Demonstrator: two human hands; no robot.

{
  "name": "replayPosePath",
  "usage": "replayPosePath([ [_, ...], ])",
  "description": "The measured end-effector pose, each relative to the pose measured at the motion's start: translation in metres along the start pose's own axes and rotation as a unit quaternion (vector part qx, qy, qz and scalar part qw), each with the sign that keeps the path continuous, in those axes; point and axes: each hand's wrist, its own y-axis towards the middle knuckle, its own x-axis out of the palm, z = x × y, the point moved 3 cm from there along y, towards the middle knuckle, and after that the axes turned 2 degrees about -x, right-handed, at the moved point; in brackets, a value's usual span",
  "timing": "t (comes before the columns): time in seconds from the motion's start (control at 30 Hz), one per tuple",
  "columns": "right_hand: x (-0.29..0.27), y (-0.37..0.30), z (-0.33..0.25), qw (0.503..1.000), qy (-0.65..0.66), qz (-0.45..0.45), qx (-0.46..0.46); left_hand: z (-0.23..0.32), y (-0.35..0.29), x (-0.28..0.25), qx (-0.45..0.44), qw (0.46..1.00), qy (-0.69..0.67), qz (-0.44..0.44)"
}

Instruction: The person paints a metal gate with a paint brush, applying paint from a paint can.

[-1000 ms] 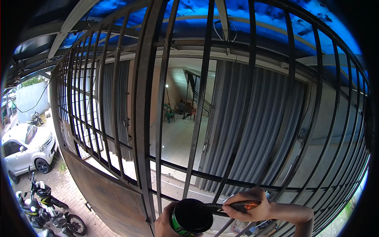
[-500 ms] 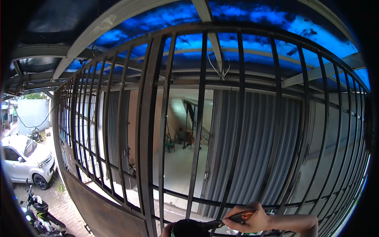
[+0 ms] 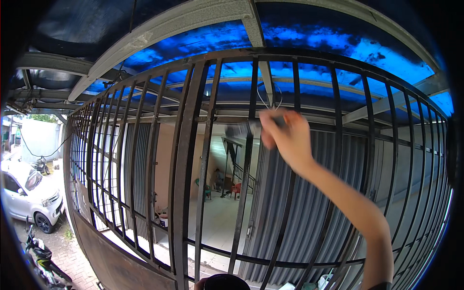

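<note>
I see right hand (image 3: 286,131) closed on motion-blurred brush (image 3: 237,130), high beside gate bars (image 3: 253,87). Left hand (image 3: 199,284) grips dark can (image 3: 225,282) at my view's bottom edge, both mostly cropped.

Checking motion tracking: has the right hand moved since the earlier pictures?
Yes, upward: the right hand was down near the gate's lower crossbar in the earlier pictures; now it is well above that crossbar.

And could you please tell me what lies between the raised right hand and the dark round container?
Between the right hand and container, the head view shows black metal bars, with grey corrugated shutter and pale floor behind.
</note>
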Motion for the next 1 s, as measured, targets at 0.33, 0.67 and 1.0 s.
replayPosePath([
  [0.33, 0.043, 0.206, 0.023, 0.923, -0.261, 0.203, -0.197, -0.004, -0.012, -0.016, -0.028, 0.999, -0.015, -0.001],
  [0.67, 0.032, 0.208, -0.006, 0.821, -0.505, 0.193, -0.183, -0.017, -0.016, -0.028, -0.062, 0.997, 0.035, 0.043],
  [1.0, 0.065, 0.204, -0.017, 0.691, -0.658, -0.002, -0.298, -0.012, -0.019, -0.022, -0.051, 0.998, 0.028, 0.028],
])
